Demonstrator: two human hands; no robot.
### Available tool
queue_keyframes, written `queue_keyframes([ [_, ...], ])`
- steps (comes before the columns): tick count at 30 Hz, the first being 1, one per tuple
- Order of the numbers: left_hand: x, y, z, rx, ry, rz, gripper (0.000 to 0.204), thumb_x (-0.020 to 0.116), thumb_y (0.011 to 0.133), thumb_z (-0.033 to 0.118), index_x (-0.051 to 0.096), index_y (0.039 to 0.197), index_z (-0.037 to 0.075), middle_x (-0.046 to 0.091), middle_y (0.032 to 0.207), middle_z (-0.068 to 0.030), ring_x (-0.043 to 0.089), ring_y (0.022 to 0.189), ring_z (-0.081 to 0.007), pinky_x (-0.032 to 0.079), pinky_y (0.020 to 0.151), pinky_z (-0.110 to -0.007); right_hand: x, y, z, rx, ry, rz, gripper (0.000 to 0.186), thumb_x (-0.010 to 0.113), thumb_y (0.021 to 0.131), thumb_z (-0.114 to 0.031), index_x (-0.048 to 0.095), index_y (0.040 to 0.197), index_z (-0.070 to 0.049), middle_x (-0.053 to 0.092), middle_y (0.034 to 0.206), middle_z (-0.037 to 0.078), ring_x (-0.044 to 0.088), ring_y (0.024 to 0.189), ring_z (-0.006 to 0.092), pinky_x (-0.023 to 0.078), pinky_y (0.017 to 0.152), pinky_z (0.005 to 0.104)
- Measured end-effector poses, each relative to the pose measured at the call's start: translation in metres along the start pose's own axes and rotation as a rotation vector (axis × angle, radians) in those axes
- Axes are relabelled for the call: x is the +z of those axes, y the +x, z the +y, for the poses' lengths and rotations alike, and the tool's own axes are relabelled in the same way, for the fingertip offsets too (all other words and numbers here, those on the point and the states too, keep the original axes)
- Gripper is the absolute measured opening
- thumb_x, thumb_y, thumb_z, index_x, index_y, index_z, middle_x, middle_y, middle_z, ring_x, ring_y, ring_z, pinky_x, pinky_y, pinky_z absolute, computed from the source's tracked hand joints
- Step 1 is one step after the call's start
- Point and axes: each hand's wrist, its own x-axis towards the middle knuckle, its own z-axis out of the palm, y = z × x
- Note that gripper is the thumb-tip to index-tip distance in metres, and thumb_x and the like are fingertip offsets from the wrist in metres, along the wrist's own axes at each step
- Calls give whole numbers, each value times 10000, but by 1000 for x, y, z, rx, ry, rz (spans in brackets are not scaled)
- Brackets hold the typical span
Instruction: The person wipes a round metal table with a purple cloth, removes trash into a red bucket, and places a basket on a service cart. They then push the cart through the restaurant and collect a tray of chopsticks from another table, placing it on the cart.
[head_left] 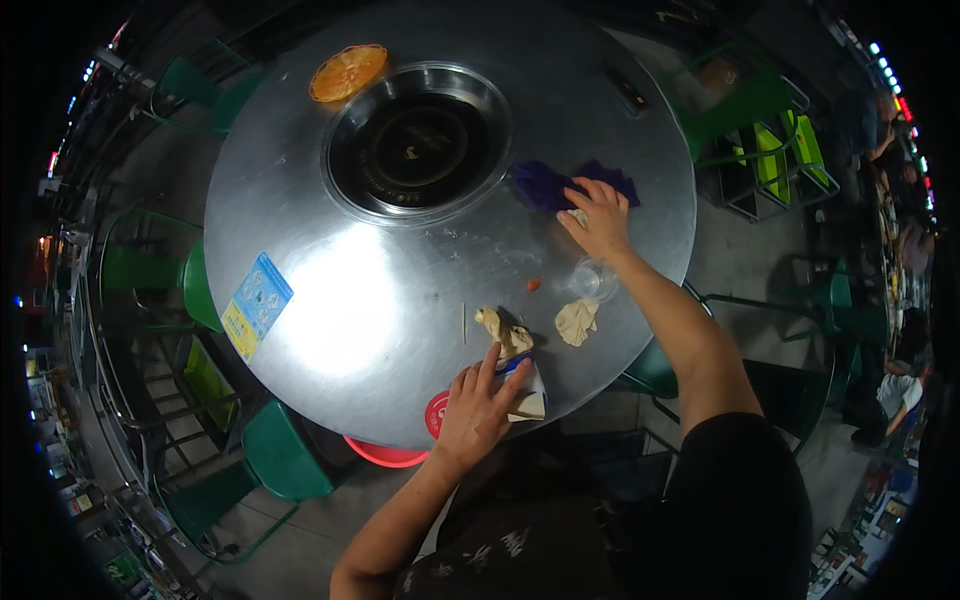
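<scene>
My left hand (474,418) lies near the table's front edge with its fingers spread. Its fingertips reach a crumpled beige napkin (512,338) and a blue-and-white packet (536,378), partly covered by the hand. Beside it shows a round red piece (436,412). Over a crumpled purple cloth (540,186) at the right, my right hand (598,222) curls its fingers around a small pale crumpled napkin (578,216), visible between thumb and forefinger. A clear plastic cup (592,281) sits by the right wrist. Another crumpled napkin (577,322) lies nearer me.
The round metal table (400,290) has a sunken cooker (412,150). An orange basket (348,73) stands far left, a blue-yellow leaflet (257,305) at the left. A thin stick (463,323) and red scrap (533,285) lie mid-table. Green chairs (285,450) surround it; a red basin (385,455) sits below.
</scene>
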Motion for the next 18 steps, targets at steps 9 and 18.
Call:
queue_keyframes([
  [9,12,-7,7,-3,171,19,918,800,651,194,399,1474,259,333,1498,-219,521,1092,-352,412,981,-437,2,-3,0,-9,-16,-21,442,639,859,-417,671,1210,-151,526,1362,18,409,1288,229,240,1068,445],
  [18,-71,-24,-56,-411,-198,466,944,821,636,56,358,1459,52,351,1443,-259,402,1319,-412,433,1031,-458,-4,-3,-4,0,12,7,424,644,845,-395,675,1186,-145,529,1349,33,413,1282,244,255,1056,463],
])
